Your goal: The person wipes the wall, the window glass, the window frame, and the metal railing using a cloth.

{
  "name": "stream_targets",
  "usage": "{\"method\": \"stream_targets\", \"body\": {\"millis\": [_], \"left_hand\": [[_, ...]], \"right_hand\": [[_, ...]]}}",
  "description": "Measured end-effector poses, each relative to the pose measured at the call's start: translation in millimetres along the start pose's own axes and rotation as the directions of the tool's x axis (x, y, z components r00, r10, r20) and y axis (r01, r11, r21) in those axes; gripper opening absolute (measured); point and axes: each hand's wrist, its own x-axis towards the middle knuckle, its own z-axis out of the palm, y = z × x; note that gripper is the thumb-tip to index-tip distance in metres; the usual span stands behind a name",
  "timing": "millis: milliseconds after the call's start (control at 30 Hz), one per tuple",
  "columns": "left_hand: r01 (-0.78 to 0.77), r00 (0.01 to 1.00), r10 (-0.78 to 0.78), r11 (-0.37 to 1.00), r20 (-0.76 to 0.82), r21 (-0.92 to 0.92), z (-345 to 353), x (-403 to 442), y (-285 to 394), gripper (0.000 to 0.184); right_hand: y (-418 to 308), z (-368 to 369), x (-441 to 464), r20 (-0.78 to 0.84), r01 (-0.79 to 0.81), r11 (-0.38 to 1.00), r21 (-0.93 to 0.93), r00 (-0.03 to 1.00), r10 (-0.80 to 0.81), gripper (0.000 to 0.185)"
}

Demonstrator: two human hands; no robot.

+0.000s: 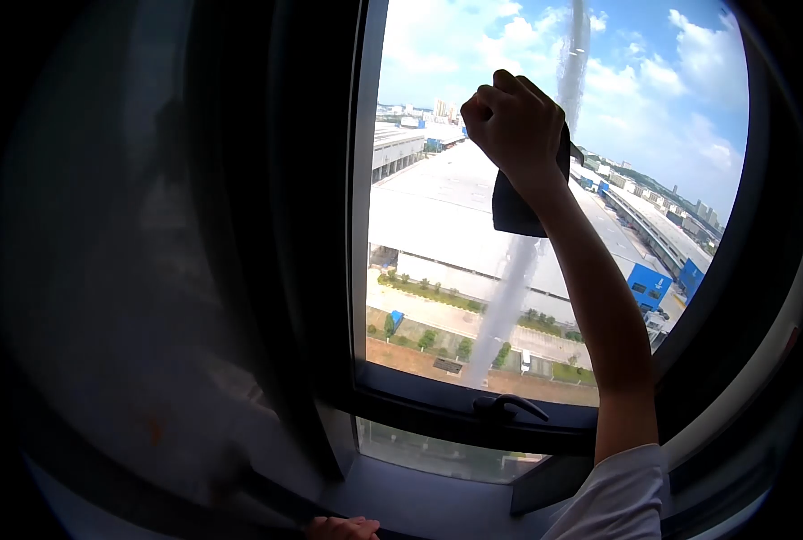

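My right hand (pixel 515 121) is raised in front of the window pane (pixel 437 193), its fingers closed in a fist around a dark cloth (pixel 516 209). The cloth hangs below and to the right of the hand, partly hidden by my wrist. A whitish, wet-looking streak (pixel 507 306) runs down the glass, passing behind the cloth. At the bottom edge of the view, my left hand (pixel 343 528) shows only in part. Its fingers are curled over a dark rail (pixel 280 493).
A dark frame (pixel 437 408) surrounds the pane, with a lever handle (pixel 509 408) sticking out at its lower side. Below it are a lower glass panel (pixel 437 454) and a grey sill (pixel 410 493). A dark panel (pixel 131 297) stands at left. Buildings and sky show outside.
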Motion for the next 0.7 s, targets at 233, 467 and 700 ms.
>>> {"method": "stream_targets", "body": {"millis": [233, 467, 700], "left_hand": [[-0.016, 1.000, 0.016, 1.000, 0.005, 0.001, -10.1, -7.5, 6.4, 0.012], [-0.008, 1.000, 0.008, 1.000, -0.009, -0.012, -10.6, -13.1, 6.8, 0.013], [-0.033, 0.998, 0.030, 0.997, -0.048, -0.067, -4.1, -12.1, 4.4, 0.013]], "right_hand": [[-140.6, -6.4, -172.8, 0.397, 0.199, 0.833, 0.516, 0.807, -0.438, 0.031], [-122.6, -26.0, -159.6, 0.439, 0.289, 0.875, 0.388, 0.777, -0.451, 0.009], [-8.4, -95.8, -145.4, 0.135, 0.098, 0.995, 0.014, 0.986, -0.099, 0.040]]}}
